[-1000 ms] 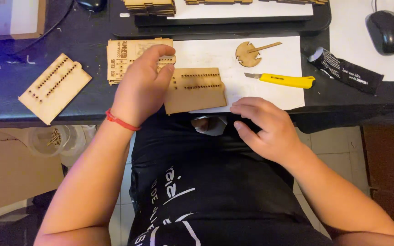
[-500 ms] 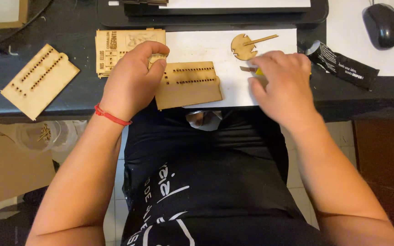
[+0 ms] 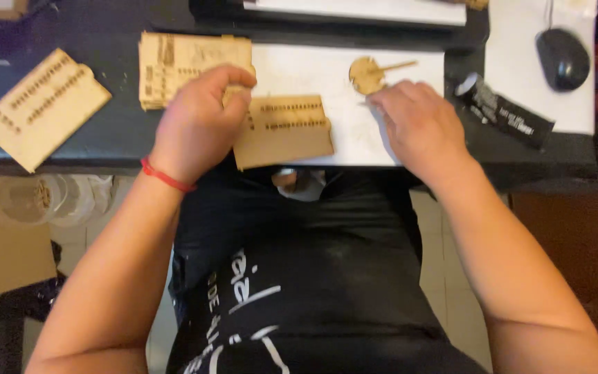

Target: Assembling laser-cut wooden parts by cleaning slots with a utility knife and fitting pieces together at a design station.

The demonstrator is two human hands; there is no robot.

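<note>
The left hand rests curled on the near-left corner of a laser-cut wooden panel that lies on a white sheet at the front edge of the dark bench; its grip is closed, fingers bent against the panel's edge, though whether they pinch a small piece I cannot tell. The right hand, at three o'clock from the panel, lies palm down with fingers folded; it covers whatever is under it, so I cannot tell its grip. At twelve o'clock from it sits a small round wooden part with a stick. A second cut sheet lies at eleven o'clock from the panel. The panel overhangs the bench edge toward the lap, so in my judgement a push from the left hand could tip it off, and thin slotted wood may snap if levered. Compared with half a second ago, the right hand has moved back from over the yellow knife's place toward the bench edge, and the knife is now out of sight.
</note>
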